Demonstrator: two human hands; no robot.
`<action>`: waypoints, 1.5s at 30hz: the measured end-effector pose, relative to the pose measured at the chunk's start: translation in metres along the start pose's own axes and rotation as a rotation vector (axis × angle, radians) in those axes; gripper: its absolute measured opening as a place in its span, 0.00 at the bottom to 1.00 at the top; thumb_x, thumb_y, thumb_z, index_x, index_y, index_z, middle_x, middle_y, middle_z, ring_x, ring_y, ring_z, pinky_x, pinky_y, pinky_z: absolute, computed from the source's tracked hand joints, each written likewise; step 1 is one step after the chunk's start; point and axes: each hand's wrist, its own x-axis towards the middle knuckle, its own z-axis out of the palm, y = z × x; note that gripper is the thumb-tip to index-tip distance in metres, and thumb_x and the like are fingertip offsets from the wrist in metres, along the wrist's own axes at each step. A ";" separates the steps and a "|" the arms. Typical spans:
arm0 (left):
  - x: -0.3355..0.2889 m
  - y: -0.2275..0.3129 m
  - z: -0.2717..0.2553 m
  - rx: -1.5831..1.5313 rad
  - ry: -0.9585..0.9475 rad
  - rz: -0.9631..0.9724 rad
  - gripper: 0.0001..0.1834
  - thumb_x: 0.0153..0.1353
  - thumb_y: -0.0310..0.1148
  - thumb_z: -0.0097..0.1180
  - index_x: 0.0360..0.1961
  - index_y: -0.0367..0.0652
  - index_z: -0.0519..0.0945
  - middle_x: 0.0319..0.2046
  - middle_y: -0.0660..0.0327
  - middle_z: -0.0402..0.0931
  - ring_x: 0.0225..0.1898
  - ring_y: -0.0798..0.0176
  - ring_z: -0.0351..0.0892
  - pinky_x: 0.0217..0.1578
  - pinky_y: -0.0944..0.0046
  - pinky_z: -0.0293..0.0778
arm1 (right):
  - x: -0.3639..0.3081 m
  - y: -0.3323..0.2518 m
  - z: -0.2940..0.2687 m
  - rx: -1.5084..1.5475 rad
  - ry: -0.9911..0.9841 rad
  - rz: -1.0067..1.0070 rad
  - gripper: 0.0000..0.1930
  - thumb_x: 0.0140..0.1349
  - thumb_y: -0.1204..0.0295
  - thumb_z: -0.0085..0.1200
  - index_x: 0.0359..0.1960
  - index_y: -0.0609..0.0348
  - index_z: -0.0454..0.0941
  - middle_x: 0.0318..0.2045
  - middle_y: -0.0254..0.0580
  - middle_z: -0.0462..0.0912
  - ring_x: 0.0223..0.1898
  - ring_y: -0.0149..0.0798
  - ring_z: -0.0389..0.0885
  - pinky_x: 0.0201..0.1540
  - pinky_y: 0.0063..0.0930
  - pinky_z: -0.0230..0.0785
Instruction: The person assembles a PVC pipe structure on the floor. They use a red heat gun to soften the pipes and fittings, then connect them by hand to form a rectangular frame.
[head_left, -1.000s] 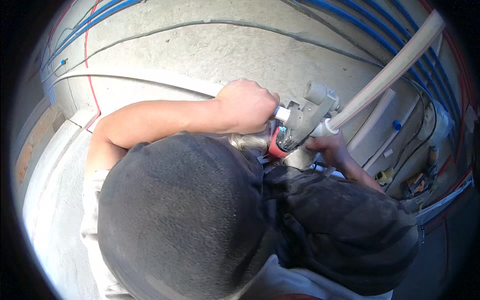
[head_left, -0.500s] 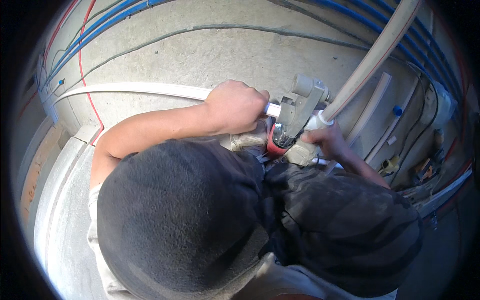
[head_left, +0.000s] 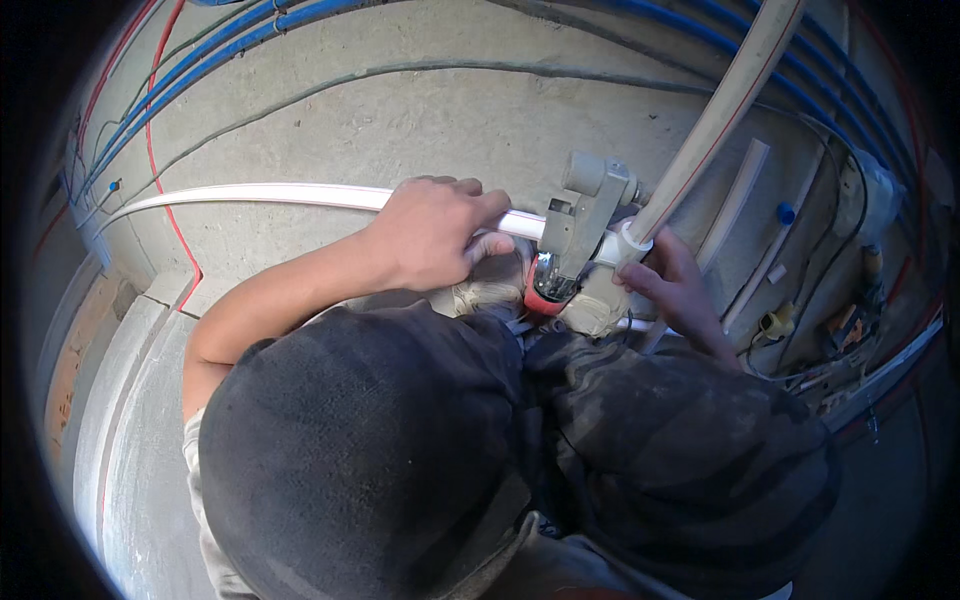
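Long white pipe [head_left: 290,192], from the left edge of the floor [head_left: 380,130]: gripped by the left hand [head_left: 440,230]; could be levered crooked by its own bend. Grey-and-red tool [head_left: 580,232], between the shoes [head_left: 595,305]: could be tipped by uneven pushing. White fitting [head_left: 611,249], at the tool's right: held by the right hand [head_left: 672,290]; could be twisted by the leaning pipe [head_left: 715,125].

Blue pipes [head_left: 240,44]: laid far left, far right.
Dark cable [head_left: 440,66]: stretched across far side.
Red line [head_left: 151,120]: bent, left.
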 end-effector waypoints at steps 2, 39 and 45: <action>0.000 0.000 0.004 0.031 0.047 0.011 0.20 0.69 0.50 0.53 0.41 0.41 0.77 0.31 0.49 0.80 0.37 0.42 0.82 0.36 0.47 0.77 | 0.003 0.003 0.000 -0.018 0.008 -0.004 0.27 0.62 0.67 0.67 0.59 0.63 0.71 0.49 0.43 0.80 0.48 0.34 0.80 0.52 0.32 0.74; -0.011 0.026 -0.039 0.104 0.256 0.131 0.19 0.66 0.49 0.58 0.32 0.43 0.75 0.22 0.56 0.73 0.24 0.47 0.76 0.25 0.53 0.69 | -0.022 0.025 -0.046 -0.265 0.191 -0.120 0.20 0.64 0.71 0.64 0.55 0.63 0.76 0.45 0.39 0.83 0.48 0.31 0.81 0.50 0.29 0.75; 0.001 0.053 -0.041 0.104 0.270 0.156 0.17 0.66 0.47 0.59 0.33 0.43 0.76 0.25 0.55 0.74 0.25 0.47 0.78 0.26 0.53 0.73 | -0.062 -0.013 -0.044 -0.060 0.342 -0.377 0.18 0.62 0.66 0.62 0.50 0.61 0.74 0.39 0.36 0.78 0.39 0.30 0.77 0.45 0.25 0.71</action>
